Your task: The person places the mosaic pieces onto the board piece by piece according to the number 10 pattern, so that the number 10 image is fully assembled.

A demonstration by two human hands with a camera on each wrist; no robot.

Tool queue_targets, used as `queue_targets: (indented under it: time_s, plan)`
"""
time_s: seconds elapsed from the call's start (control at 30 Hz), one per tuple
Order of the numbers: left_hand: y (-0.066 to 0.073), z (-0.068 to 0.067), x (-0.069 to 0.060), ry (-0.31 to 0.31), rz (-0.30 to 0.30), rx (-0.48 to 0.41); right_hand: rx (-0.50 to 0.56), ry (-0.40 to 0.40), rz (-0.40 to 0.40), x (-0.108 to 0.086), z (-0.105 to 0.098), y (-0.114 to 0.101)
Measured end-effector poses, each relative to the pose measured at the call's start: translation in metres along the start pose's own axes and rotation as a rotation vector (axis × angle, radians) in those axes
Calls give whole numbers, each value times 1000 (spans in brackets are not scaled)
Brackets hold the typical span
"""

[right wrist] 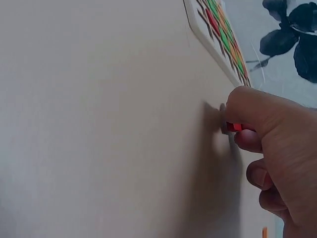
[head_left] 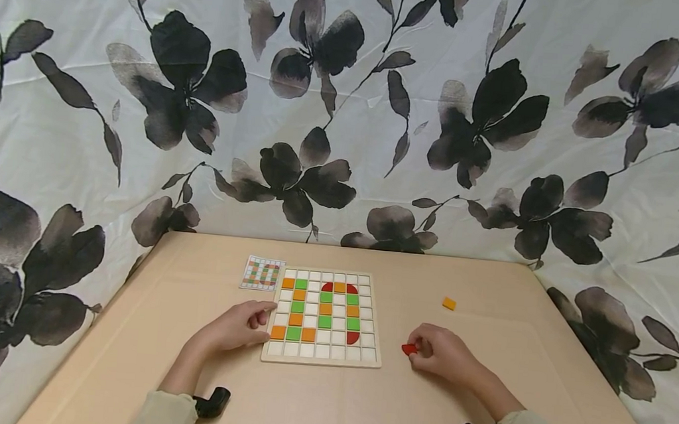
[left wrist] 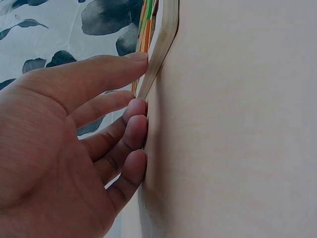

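Note:
A white-squared wooden grid board [head_left: 321, 362] lies on the table, with orange and green square tiles and several red rounded tiles set in its cells. My left hand [head_left: 240, 327] is at the board's left side. In the left wrist view, its straight thumb [left wrist: 106, 74] touches the board's rim [left wrist: 163, 44], while the other fingers rest loosely beside it. To the right of the board, my right hand [head_left: 445, 353] pinches a small red tile [head_left: 409, 349] between thumb and fingers. The red tile [right wrist: 234, 127] is mostly covered in the right wrist view, so its full outline is hidden.
A small card [head_left: 262, 273] printed with a coloured grid pattern lies by the board's upper left corner. One loose orange tile [head_left: 448, 304] sits beyond my right hand. Behind the wooden table [head_left: 324, 410] hangs a flowered cloth [head_left: 381, 142].

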State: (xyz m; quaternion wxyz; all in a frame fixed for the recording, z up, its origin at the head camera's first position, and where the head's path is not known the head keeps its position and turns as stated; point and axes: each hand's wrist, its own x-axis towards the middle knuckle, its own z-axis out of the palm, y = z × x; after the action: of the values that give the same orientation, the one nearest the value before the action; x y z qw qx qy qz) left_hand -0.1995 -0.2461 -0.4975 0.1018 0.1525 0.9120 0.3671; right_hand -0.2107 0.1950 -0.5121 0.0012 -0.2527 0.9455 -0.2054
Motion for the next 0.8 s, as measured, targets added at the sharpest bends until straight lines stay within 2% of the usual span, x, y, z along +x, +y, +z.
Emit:
queue_targets:
  time_s: [0.2, 0.5, 0.8]
  plan:
    - [1, 0, -1, -1, 0, 1, 8, -36, 7, 22, 7, -29]
    - [0, 1, 2, 5, -15, 2, 16, -78, -55, 51, 18, -68]
    - [-1, 2, 2, 8, -19, 0, -21, -86, -89, 69, 33, -93]
